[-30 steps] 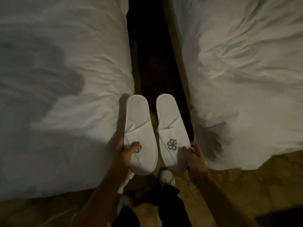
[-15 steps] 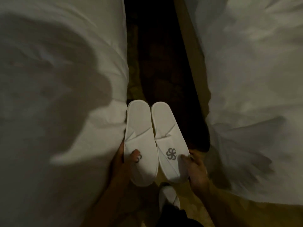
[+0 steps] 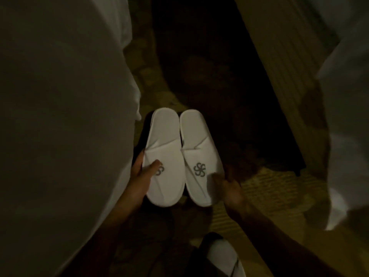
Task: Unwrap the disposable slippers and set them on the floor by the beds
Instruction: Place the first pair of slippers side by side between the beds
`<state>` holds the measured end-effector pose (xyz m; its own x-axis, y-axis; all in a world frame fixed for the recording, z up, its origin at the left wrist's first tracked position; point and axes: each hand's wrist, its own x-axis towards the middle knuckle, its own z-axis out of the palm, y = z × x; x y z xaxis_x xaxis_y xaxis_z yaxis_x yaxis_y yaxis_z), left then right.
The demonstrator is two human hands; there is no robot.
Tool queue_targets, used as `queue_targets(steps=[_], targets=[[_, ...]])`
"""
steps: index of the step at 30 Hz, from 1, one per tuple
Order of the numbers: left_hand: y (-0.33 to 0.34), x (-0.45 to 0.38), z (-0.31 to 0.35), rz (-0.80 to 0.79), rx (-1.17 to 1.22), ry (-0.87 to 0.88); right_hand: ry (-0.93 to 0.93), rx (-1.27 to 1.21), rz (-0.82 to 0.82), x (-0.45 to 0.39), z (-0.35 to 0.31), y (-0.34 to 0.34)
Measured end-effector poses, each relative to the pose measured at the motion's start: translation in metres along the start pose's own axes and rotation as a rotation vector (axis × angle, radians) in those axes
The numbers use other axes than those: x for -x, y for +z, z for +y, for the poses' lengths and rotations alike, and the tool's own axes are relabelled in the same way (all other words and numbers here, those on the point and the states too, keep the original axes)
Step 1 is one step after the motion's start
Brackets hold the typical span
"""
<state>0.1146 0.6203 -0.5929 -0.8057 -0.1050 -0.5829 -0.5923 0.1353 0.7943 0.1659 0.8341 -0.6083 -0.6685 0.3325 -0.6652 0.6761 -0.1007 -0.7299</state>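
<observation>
A dim hotel bedroom, by the look of it: two beds in white linen, the left bed (image 3: 60,116) and right bed (image 3: 347,116), flank a narrow strip of patterned carpet (image 3: 269,196), where monogrammed white disposable slippers (image 3: 180,156) show between them.

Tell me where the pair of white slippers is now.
In the head view, the pair of slippers is low in the aisle between the two beds, close to the left bed, one slipper in each hand.
</observation>
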Motion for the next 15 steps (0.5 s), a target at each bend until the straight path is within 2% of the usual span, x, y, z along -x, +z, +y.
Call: queue_targets(steps=[3,7,9,13,15], targets=[[-0.002,-0.016,-0.015,-0.017,0.016,0.019,0.037,-0.069,-0.026,-0.012,0.009,0.026],[-0.004,-0.029,-0.033,0.095,0.009,-0.025,-0.023,-0.025,-0.014,-0.022,0.015,0.043],[-0.008,-0.027,-0.045,0.166,-0.032,-0.031,-0.098,0.075,0.027,-0.024,0.017,0.048],[-0.02,-0.02,-0.061,0.249,-0.039,-0.038,-0.227,0.441,0.159,-0.022,0.023,0.05],[-0.023,-0.02,-0.064,0.285,-0.04,-0.052,-0.281,0.569,0.128,-0.019,0.025,0.047]])
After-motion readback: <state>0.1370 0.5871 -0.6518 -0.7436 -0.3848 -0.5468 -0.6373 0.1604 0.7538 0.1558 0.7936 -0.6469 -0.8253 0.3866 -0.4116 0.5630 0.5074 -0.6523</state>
